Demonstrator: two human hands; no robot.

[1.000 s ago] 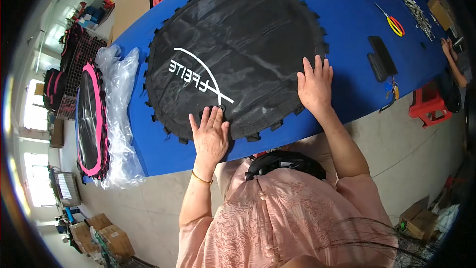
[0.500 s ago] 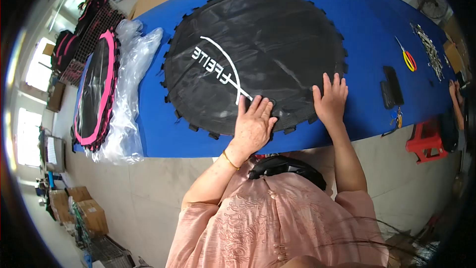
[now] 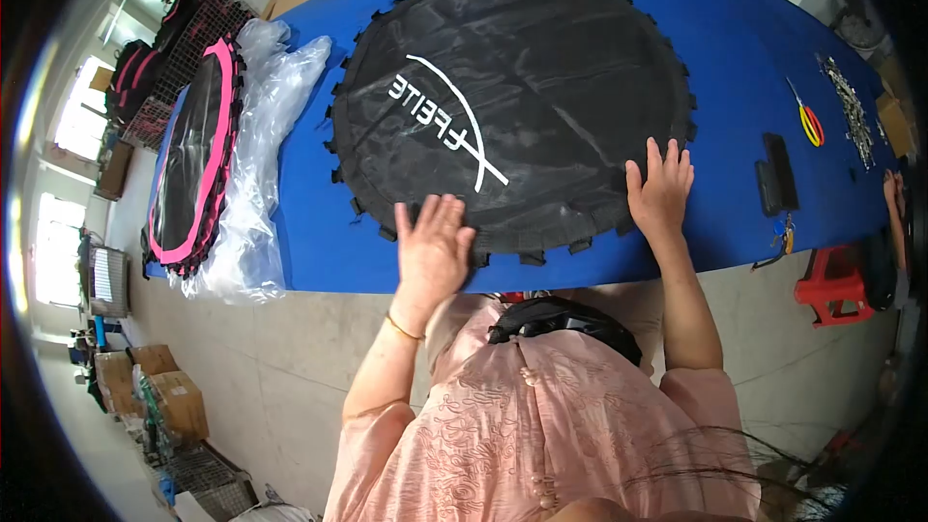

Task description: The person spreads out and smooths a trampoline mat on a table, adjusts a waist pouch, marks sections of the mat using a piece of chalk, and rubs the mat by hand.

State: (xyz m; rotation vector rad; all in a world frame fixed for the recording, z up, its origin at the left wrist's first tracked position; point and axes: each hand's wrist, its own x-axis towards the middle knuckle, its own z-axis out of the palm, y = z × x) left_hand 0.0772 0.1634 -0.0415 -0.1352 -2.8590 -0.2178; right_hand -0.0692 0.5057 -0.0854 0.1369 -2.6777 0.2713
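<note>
A round black trampoline mat (image 3: 541, 68) with tabs around its rim and white lettering lies flat on the blue table (image 3: 319, 251). At the mat's near left edge is my left hand (image 3: 433, 246), fingers spread, palm down. It holds nothing; whether it touches the mat or hovers just above, I cannot tell. My right hand (image 3: 660, 188) rests flat on the near right edge with its fingers apart, also holding nothing.
To the left lie crumpled clear plastic (image 3: 261, 155) and a pink-rimmed black mat (image 3: 227, 116). On the right are yellow-and-red scissors (image 3: 809, 123), a black case (image 3: 777, 174), keys (image 3: 785, 232) and a pile of metal pieces (image 3: 849, 111). A red stool (image 3: 831, 290) stands beyond; another person's hand (image 3: 893, 191) shows at far right.
My left hand has moved left along the near edge, off the tip of the white logo. My right hand stays at the mat's right edge. The view has shifted slightly.
</note>
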